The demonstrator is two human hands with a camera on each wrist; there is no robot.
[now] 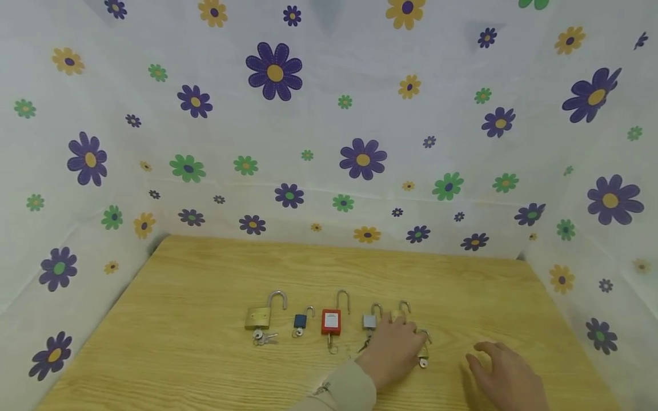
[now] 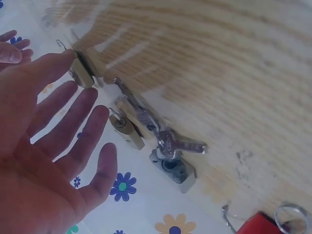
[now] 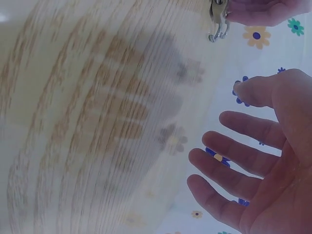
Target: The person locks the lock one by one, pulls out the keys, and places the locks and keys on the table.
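Note:
My left hand (image 1: 394, 349) reaches over the right part of a row of padlocks, its fingers spread and slightly bent. In the left wrist view its thumb tip overlaps a small brass padlock (image 2: 82, 74); whether they touch I cannot tell. Past the fingertips stand another brass padlock (image 2: 128, 134) and a grey padlock (image 2: 181, 178) with keys (image 2: 170, 145) hanging from it. In the head view the rightmost brass padlock (image 1: 423, 353) lies beside the left hand, its shackle open. My right hand (image 1: 509, 377) hovers over the table at the right, fingers loosely extended, holding nothing.
Farther left on the wooden table (image 1: 180, 297) lie a red padlock (image 1: 331, 327), a small blue padlock (image 1: 300, 321) and a large brass padlock (image 1: 258, 318), all with shackles open and keys attached. A white flowered curtain (image 1: 319, 125) encloses the back and sides.

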